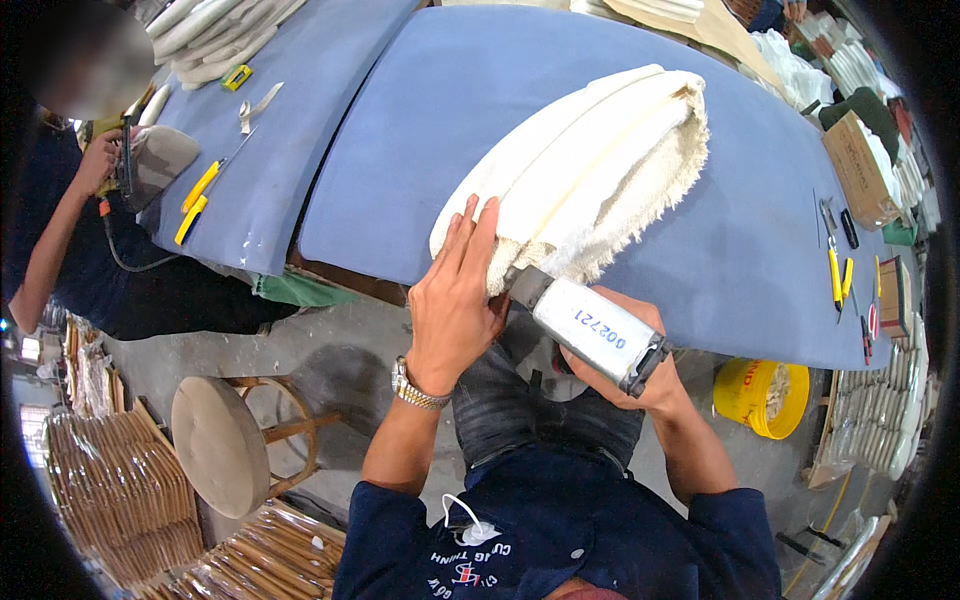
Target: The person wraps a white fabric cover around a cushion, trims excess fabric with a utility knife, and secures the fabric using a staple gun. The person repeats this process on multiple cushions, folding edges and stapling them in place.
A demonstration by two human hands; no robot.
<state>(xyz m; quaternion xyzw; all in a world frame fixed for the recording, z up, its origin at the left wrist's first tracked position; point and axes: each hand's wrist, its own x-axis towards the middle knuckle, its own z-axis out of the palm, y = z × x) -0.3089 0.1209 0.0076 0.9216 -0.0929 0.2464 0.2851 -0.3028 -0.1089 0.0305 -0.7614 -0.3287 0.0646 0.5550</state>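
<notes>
A cream fabric-covered seat pad (pixel 560 165) with a frayed cloth edge on its right side lies on the blue work table. My left hand (pixel 455 285) rests on the pad's near left end, its fingers stretched out flat on the cloth. In my right hand (pixel 615 340) is a silver staple gun (pixel 590 325), gripped below its body, where my fingers are partly hidden. The gun's dark nose meets the near end of the pad, close to my left thumb. Whether a staple is going in cannot be seen.
At the left, another person's hand (pixel 97 165) holds a yellow-green power tool. Yellow-handled pliers (pixel 835 275) lie on the right of the table (pixel 740 290). A yellow bucket (pixel 745 390) stands below the right edge. A round stool (pixel 215 445) is at the lower left.
</notes>
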